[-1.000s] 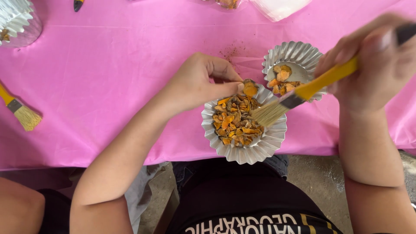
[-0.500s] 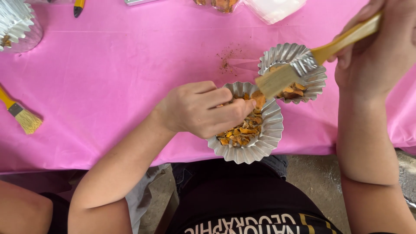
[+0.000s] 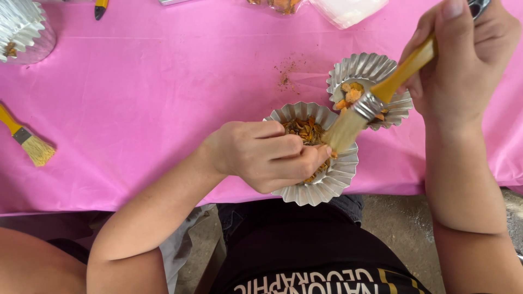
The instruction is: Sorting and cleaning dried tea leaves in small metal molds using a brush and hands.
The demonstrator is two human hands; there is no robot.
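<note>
Looking down through the head view, the only one I have, I see the work centred on two fluted foil cups at the lower right of the frame, near the front edge of the pink-covered bench [image 3: 136, 98]. The nearer foil cup [image 3: 332, 179] is well filled with orange and brown bits, while the farther foil cup [image 3: 359, 68], just up and to the right and touching or nearly touching the first, holds only a few orange lumps [image 3: 351, 92]. I judge the brushing to be partway through: some pieces sit sorted in the farther cup, many remain in the nearer one, and a scatter of brown crumbs [image 3: 286, 73] lies on the cloth beside them. My left hand [image 3: 261, 155] reaches in from the lower left, fingers curled shut and pinched at the tips over the nearer cup; it seems to grip a small piece, though the piece itself is hidden. My right hand [image 3: 463, 54] comes in from the upper right, closed around the yellow handle of a paintbrush [image 3: 376, 100], whose pale bristles slant down to meet the left fingertips. A second brush [image 3: 27, 139] lies untouched at the left edge, and a stack of spare foil cups [image 3: 22, 27] sits in the upper left corner.
</note>
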